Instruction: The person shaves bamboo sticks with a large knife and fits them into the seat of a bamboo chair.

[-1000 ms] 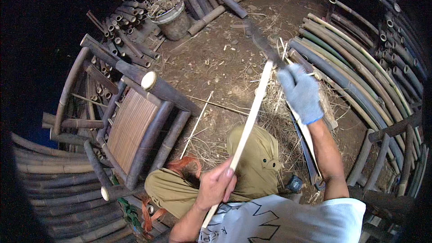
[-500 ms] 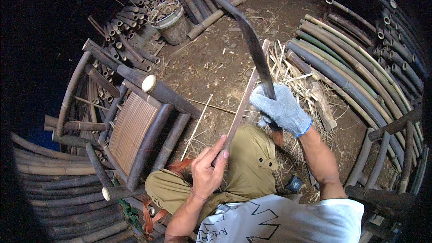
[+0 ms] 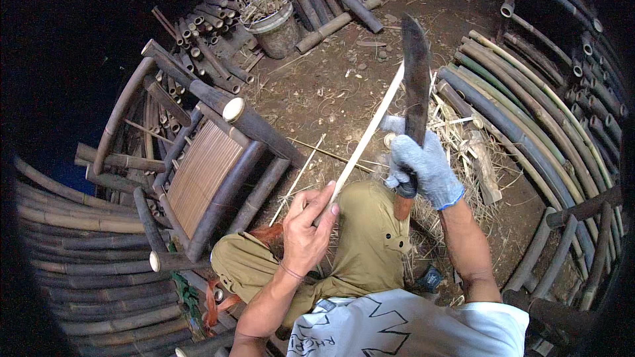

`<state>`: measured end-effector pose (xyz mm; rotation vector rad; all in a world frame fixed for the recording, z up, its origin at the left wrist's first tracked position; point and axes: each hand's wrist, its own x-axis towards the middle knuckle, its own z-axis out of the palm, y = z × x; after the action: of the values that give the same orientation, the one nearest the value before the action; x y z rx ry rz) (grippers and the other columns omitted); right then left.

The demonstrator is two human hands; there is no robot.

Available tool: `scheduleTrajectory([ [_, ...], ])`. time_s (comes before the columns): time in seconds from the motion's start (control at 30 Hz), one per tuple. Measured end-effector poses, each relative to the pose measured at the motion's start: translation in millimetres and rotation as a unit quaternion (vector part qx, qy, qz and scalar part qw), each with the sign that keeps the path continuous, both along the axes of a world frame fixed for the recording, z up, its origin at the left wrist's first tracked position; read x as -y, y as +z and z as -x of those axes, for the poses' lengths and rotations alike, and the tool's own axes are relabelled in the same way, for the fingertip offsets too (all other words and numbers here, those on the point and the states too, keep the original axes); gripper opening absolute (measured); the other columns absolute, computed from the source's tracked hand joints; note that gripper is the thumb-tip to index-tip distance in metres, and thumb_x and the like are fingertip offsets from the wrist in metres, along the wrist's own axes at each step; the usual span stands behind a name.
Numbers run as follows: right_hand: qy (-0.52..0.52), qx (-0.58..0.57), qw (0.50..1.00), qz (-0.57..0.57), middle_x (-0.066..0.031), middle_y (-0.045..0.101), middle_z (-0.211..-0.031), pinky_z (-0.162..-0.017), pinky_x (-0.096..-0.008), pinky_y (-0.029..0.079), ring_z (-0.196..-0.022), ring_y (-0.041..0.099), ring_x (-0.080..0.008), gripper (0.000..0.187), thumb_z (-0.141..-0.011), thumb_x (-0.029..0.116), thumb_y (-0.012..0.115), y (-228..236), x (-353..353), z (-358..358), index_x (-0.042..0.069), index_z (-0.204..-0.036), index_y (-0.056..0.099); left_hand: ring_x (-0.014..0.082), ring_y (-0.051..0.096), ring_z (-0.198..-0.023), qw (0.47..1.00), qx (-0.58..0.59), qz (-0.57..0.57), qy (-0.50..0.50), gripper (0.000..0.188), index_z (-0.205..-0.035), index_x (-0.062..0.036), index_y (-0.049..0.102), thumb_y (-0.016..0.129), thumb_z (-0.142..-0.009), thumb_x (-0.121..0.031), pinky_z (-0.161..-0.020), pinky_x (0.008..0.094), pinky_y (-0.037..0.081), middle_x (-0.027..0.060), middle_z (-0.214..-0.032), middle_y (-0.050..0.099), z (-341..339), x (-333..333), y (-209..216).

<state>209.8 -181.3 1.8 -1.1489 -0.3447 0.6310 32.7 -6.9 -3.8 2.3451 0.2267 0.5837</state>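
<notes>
My bare left hand (image 3: 306,230) is closed around the lower end of a long, thin bamboo strip (image 3: 368,133). Its pale inner face shows, and it slants up and to the right over my knee. My right hand (image 3: 428,170), in a grey knitted glove, grips a machete (image 3: 416,82) by its handle, whose brown end pokes out below the fist. The broad dark blade points away from me, with the strip's far end close to its left side; I cannot tell whether they touch.
Left of me stands a dark bamboo chair (image 3: 248,178) with a slatted panel. Shavings (image 3: 463,149) and a split wood block (image 3: 485,165) lie beyond my right hand. Bamboo poles (image 3: 522,119) are stacked at right. A bucket of scraps (image 3: 274,33) stands at the far left.
The machete has swung from leaning left to nearly upright, its broad side now showing. The strip has turned from its brown side to its pale one. Both hands keep their hold.
</notes>
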Motion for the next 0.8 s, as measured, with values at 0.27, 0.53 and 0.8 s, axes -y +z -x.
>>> scheduleTrajectory([
  [0.27, -0.186, 0.128, 0.961, 0.162, 0.0016, 0.054, -0.072, -0.054, -0.0246, 0.049, -0.063, 0.051, -0.0062, 0.024, -0.096, 0.026, 0.061, -46.3, 13.4, -30.7, 0.005, -0.085, 0.060, 0.0285, 0.065, -0.080, 0.962, 0.001, -0.262, 0.081, 0.042, -0.124, -0.0093, 0.065, 0.068, -0.083, 0.000, -0.071, 0.0373, 0.053, 0.0154, -0.095, 0.063, -14.1, -67.2, 23.9],
  [0.53, -0.153, 0.247, 0.733, 0.615, -0.0306, 0.059, -0.120, -0.093, -0.0493, 0.046, -0.109, 0.060, -0.0456, 0.064, -0.082, 0.027, 0.065, -322.4, 71.5, -79.8, 0.003, -0.136, 0.040, 0.0397, 0.064, -0.100, 0.841, 0.024, -0.302, 0.448, 0.026, -0.108, -0.0089, 0.068, 0.054, -0.096, -0.027, -0.088, 0.0457, 0.050, 0.0200, -0.106, 0.068, 54.1, -365.7, 96.1],
  [0.8, 0.027, 0.117, 0.612, 0.781, -0.0313, 0.048, -0.139, -0.103, -0.0477, 0.044, -0.123, 0.053, -0.0447, 0.092, -0.082, 0.036, 0.070, -341.1, 37.2, -42.1, -0.004, -0.150, 0.023, 0.0366, 0.070, -0.096, 0.731, -0.260, -0.231, 0.587, 0.039, -0.099, -0.0129, 0.076, 0.055, -0.092, -0.045, -0.089, 0.0541, 0.046, 0.0175, -0.099, 0.073, 66.1, -480.2, 4.9],
])
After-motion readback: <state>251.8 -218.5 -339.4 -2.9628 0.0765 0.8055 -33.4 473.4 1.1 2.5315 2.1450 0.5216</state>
